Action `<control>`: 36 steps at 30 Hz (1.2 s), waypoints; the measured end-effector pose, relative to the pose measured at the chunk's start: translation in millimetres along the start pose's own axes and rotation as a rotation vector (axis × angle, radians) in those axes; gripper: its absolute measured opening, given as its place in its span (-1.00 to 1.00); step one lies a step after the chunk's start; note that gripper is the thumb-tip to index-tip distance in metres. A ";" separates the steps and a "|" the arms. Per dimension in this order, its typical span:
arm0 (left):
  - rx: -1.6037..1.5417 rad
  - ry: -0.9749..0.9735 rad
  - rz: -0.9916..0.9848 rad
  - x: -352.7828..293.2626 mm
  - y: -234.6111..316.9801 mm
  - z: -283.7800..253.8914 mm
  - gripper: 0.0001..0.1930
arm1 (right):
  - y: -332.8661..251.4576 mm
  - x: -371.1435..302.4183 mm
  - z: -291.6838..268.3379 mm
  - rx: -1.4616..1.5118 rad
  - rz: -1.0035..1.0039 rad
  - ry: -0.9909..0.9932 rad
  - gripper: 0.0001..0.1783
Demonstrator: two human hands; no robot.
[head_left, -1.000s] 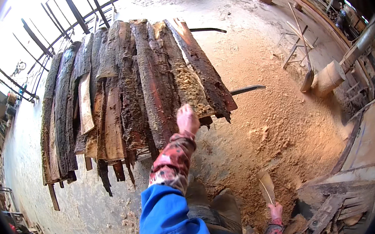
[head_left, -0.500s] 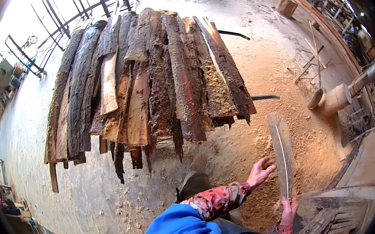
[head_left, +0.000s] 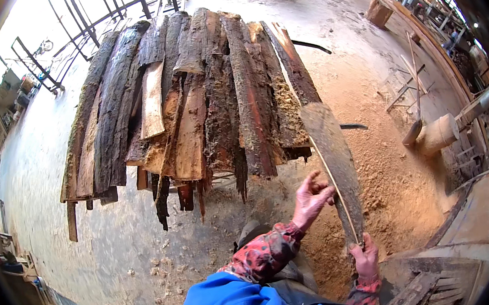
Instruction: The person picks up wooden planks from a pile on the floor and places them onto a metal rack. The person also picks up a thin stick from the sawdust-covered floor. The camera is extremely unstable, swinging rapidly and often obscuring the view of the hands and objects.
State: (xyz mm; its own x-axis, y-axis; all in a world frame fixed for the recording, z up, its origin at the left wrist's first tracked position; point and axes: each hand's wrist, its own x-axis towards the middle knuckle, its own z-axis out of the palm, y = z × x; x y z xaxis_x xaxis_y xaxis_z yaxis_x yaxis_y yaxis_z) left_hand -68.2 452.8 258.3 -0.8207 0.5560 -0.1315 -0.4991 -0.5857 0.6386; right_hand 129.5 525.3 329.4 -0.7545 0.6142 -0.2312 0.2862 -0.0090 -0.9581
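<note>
A long bark-covered wood slab (head_left: 338,161) stands tilted in front of me, a pale cut edge running along its left side. Around its near end my right hand (head_left: 366,256) is closed. My left hand (head_left: 311,200) is at the slab's left edge, fingers apart and partly bent; its fingertips seem to touch the edge without gripping. The slab's far end overlaps the right side of a pile of bark-covered slabs (head_left: 195,128), which lie side by side, raised above the floor.
Sawdust (head_left: 388,180) covers the floor on the right. A dark metal bar (head_left: 352,126) juts from under the pile. Farther right are a shovel (head_left: 413,131) and a short log (head_left: 436,134). Broken wood pieces (head_left: 417,294) lie at lower right; a metal frame (head_left: 36,66) stands far left.
The slab has swung left and tilted, its far end now before the pile's right edge. My right hand moved slightly left and up with it; my left hand moved left and up to its edge.
</note>
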 end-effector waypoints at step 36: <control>1.420 0.004 0.615 99.8 242.3 -115.7 -0.52 | -85.1 1.4 -92.9 -0.509 -0.485 0.737 -0.88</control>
State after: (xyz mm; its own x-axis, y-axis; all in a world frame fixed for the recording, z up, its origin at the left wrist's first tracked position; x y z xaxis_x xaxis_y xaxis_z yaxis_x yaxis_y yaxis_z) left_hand -303.2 298.1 312.3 -0.7954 0.4448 0.4117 0.5676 0.3087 0.7632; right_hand 158.9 600.2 426.3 -0.3532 0.7971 0.4897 0.3933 0.6015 -0.6954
